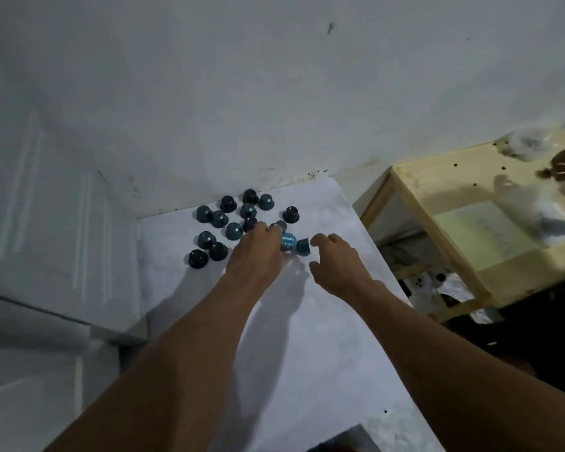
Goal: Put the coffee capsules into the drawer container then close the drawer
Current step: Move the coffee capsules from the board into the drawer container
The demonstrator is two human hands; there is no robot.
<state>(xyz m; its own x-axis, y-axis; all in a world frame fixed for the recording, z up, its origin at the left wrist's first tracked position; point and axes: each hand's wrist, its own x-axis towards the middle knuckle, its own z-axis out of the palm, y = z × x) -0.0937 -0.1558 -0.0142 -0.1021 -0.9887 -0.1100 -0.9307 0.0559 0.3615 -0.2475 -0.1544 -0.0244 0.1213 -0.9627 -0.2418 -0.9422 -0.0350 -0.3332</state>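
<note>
A wooden stand [454, 177] sits beside the white table [307, 370].

Dim bluish light; soft shadows under forearms; wide-angle bending, blurred edges.

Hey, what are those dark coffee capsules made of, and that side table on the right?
The coffee capsules look like molded plastic or coated aluminium: dark teal to black, dull sheen; dim light leaves it open. The tipped capsule shows a bright blue printed lid, likely foil. The side table looks like pale bare wood: matte, stained, with square frame rails.
</note>
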